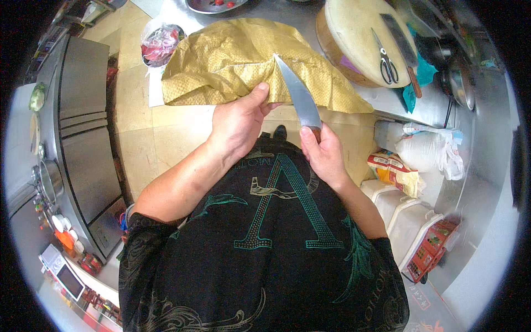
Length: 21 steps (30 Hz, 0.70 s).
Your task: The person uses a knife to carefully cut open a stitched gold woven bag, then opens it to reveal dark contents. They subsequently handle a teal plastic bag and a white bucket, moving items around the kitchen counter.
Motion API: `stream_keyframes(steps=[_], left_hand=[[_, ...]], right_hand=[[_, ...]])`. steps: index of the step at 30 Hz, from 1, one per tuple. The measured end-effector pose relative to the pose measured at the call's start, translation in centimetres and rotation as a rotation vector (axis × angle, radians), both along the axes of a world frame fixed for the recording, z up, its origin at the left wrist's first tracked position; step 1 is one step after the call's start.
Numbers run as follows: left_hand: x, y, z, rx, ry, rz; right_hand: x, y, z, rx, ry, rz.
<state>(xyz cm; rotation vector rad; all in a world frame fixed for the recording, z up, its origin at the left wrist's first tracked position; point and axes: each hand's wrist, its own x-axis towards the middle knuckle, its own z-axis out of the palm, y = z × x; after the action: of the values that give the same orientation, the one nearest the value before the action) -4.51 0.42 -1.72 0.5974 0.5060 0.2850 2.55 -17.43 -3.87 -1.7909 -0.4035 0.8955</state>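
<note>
My left hand (247,114) pinches the near edge of a yellow woven plastic sack (249,50), thumb on top. The sack lies crumpled on the steel table and hangs over its near edge. In my right hand (321,151) is the wooden handle of a knife with a curved blade (300,91). The blade points away from me, its tip touching or just over the sack's middle, beside a thin pale line that could be a slit or a crease.
Right of the sack, a thick round chopping board (356,37) bears black-handled scissors (388,66) and a cleaver (398,41). A bowl with plastic bags (161,43) stands at the left, a metal tray (215,6) farther back. White bins (404,211) stand low at the right, a steel refrigerator (87,157) at the left.
</note>
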Motion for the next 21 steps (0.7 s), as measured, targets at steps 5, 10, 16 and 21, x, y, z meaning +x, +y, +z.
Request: stream_keyframes(steps=[5, 10, 16, 21], left_hand=[[-0.7, -1.9, -1.3, -0.031, 0.242, 0.066], [0.2, -0.4, 1.0, -0.028, 0.126, 0.068], [0.4, -0.3, 0.2, 0.014, 0.097, 0.087], [0.4, -0.6, 0.2, 0.107, 0.171, 0.146]], right_hand=[[4.5, 1.8, 6.0, 0.461, 0.137, -0.534], [3.9, 0.5, 7.7, 0.091, 0.062, 0.012], [1.9, -0.8, 4.1, 0.016, 0.328, 0.179], [2.1, -1.2, 3.7, -0.006, 0.371, 0.235]])
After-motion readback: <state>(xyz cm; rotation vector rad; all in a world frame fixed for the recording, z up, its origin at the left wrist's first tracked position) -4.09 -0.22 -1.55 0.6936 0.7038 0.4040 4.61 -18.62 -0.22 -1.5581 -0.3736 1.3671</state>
